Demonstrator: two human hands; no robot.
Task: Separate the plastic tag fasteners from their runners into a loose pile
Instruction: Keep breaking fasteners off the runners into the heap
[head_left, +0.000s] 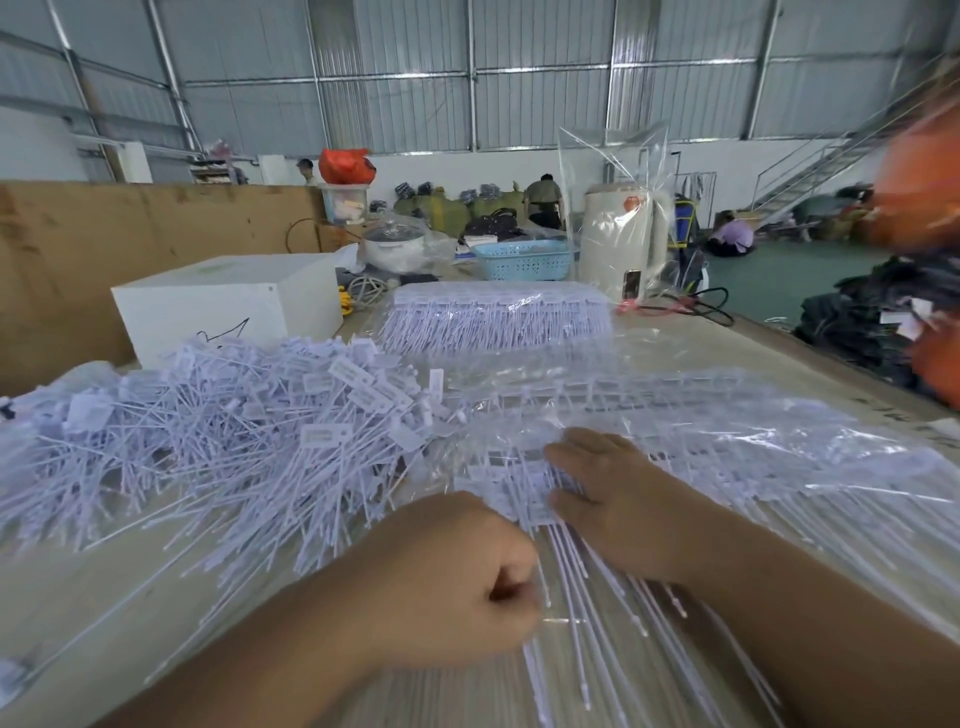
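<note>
Left hand (457, 577) fisted on fasteners (571, 587) | right hand (618, 499) flat pressing runners (519, 499)

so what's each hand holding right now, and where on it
Left hand grips the thin tails of fasteners; right hand presses flat on their tag ends, gripping nothing.

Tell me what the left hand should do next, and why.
Probably pull the left hand leftward to snap off the fastener stems it pinches, then drop them on the loose pile. The right hand already presses flat on the runner sheet, bracing it, and the pile lies just to the left.
</note>
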